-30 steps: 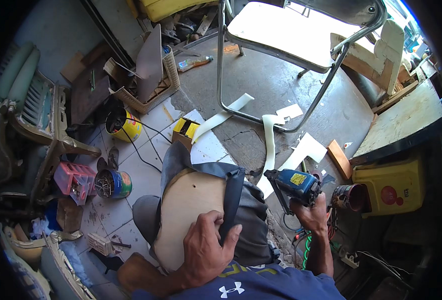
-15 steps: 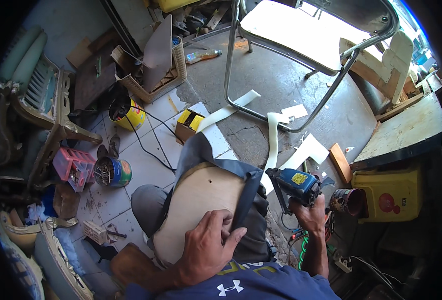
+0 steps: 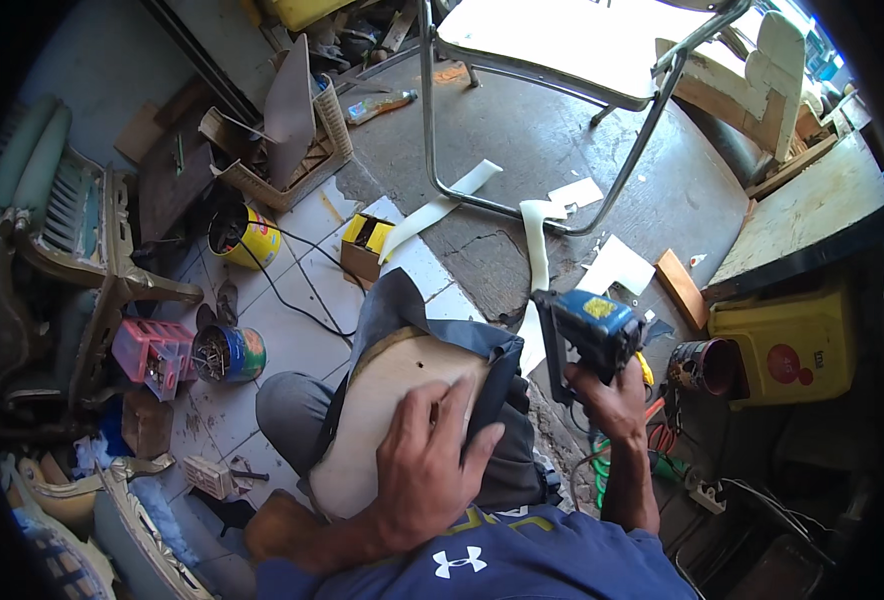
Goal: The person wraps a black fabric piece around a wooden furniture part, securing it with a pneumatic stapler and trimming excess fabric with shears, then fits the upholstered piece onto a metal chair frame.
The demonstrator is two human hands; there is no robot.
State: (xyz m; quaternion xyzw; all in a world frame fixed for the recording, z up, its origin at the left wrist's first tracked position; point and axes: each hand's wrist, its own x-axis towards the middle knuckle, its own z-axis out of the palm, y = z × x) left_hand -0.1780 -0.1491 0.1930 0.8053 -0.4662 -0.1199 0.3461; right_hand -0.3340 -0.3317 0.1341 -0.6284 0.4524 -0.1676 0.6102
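A curved plywood panel (image 3: 370, 420) rests on my lap, with dark grey upholstery fabric (image 3: 392, 305) lying round its far and right edges. My left hand (image 3: 427, 460) lies over the panel near its right side, its fingers stretched out and the thumb apart; nothing is in it. Off to the right, my right hand (image 3: 614, 400) grips a blue and black staple gun (image 3: 594, 325) by its handle. The gun is held up off the panel, apart from the fabric. A green coiled hose (image 3: 602, 470) shows below that hand.
Ahead stands a metal-framed chair (image 3: 552, 75), with pale foam strips (image 3: 535, 240) near its base. On the left are a yellow tin (image 3: 252, 240), a tin of nails (image 3: 232, 352), a pink organizer box (image 3: 147, 355) and a carved chair frame (image 3: 112, 250). A yellow container (image 3: 792, 350) lies at right.
My left hand has shifted slightly up and right over the panel, its fingers straightening. The staple gun has tilted and moved slightly in my right hand. The whole view has shifted a little.
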